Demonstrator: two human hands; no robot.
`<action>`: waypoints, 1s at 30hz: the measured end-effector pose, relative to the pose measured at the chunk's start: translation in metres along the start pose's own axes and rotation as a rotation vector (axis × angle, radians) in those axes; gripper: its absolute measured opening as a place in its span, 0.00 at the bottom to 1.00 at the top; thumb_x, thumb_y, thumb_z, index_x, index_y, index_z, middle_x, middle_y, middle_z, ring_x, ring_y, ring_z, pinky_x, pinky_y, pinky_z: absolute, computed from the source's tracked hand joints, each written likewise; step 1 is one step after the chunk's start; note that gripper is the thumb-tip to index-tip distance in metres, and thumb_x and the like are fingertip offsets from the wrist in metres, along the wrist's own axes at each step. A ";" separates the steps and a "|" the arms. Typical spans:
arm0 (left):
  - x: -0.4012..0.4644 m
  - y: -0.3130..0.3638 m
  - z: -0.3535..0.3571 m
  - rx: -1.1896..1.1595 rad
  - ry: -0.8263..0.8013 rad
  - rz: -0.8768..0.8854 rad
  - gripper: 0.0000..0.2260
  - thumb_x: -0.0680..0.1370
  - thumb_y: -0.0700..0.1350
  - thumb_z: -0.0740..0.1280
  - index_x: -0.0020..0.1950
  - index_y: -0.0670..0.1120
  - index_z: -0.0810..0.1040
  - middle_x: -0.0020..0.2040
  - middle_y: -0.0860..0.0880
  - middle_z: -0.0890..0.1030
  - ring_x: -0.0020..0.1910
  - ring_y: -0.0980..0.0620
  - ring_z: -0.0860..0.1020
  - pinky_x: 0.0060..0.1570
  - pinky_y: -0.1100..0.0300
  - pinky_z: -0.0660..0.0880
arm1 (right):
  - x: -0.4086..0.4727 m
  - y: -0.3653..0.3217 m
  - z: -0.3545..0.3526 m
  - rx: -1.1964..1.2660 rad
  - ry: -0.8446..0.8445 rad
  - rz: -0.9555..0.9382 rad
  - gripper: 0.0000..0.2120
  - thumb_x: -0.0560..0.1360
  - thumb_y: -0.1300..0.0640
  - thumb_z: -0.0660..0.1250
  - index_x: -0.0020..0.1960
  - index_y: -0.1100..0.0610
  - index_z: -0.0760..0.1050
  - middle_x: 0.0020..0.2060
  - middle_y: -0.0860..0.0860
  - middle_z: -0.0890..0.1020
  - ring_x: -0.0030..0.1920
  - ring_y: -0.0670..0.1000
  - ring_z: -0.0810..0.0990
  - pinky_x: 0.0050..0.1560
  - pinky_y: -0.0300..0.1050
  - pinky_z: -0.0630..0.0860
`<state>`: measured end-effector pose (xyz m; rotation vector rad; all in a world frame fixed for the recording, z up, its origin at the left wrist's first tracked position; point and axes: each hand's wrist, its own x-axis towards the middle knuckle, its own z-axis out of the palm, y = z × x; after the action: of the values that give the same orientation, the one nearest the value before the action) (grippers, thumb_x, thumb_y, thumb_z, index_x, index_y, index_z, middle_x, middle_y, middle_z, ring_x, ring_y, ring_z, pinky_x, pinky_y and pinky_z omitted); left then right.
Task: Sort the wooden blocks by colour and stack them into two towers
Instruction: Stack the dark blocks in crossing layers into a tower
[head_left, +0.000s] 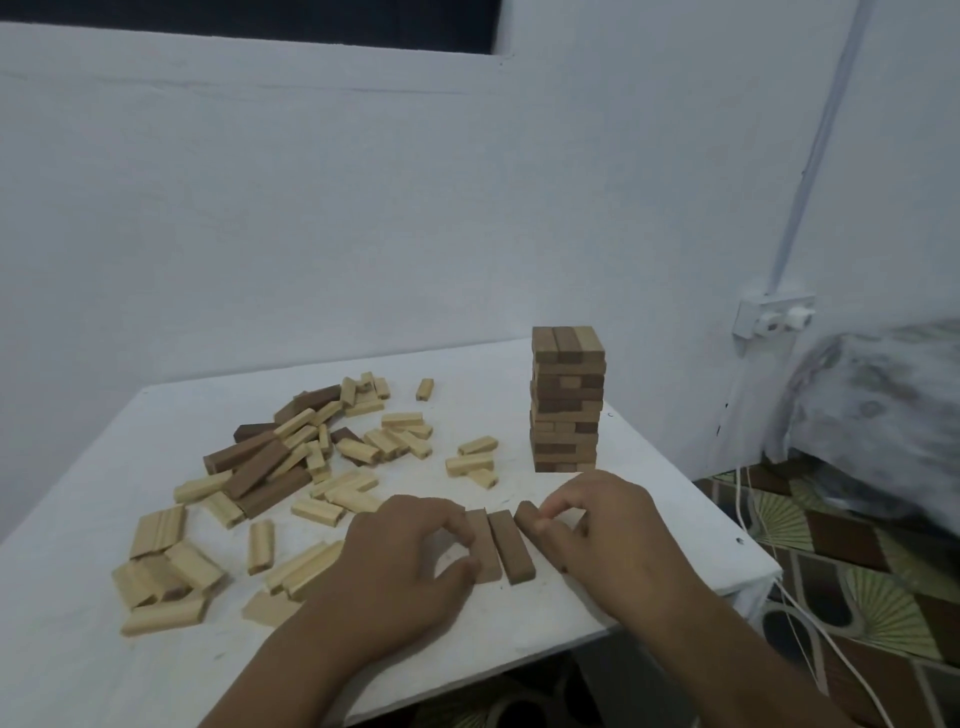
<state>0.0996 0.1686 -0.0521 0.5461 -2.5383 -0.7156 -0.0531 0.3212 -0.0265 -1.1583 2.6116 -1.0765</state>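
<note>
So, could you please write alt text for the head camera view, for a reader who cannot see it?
Two hands line up three dark brown wooden blocks near the front of a white table: the left hand grips one, the right hand pinches another. Behind stands a dark block tower; loose light and dark blocks lie scattered to the left.

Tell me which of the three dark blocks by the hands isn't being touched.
The middle dark block: it lies bare between the left hand's block and the right hand's.
</note>
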 end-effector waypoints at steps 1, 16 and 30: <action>0.000 0.000 0.000 0.011 -0.009 0.003 0.12 0.69 0.63 0.64 0.50 0.63 0.76 0.55 0.69 0.76 0.62 0.66 0.69 0.67 0.50 0.66 | 0.001 0.001 0.000 -0.012 -0.002 -0.010 0.08 0.76 0.46 0.69 0.43 0.48 0.83 0.44 0.40 0.81 0.43 0.43 0.79 0.43 0.31 0.73; -0.003 -0.001 -0.005 0.108 -0.038 -0.023 0.15 0.72 0.58 0.72 0.57 0.64 0.75 0.58 0.72 0.73 0.64 0.70 0.64 0.69 0.56 0.54 | -0.001 0.002 -0.003 0.005 -0.273 -0.171 0.16 0.62 0.45 0.82 0.47 0.47 0.85 0.46 0.43 0.81 0.44 0.45 0.79 0.48 0.39 0.79; -0.003 -0.005 -0.010 0.136 -0.030 -0.006 0.16 0.72 0.58 0.73 0.58 0.64 0.75 0.58 0.69 0.74 0.63 0.69 0.65 0.69 0.58 0.53 | 0.001 -0.001 0.012 0.065 -0.220 -0.349 0.09 0.68 0.53 0.79 0.48 0.50 0.87 0.47 0.41 0.83 0.50 0.38 0.77 0.51 0.32 0.74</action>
<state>0.1087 0.1618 -0.0483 0.5922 -2.6275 -0.5598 -0.0489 0.3132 -0.0351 -1.6543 2.2449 -1.0079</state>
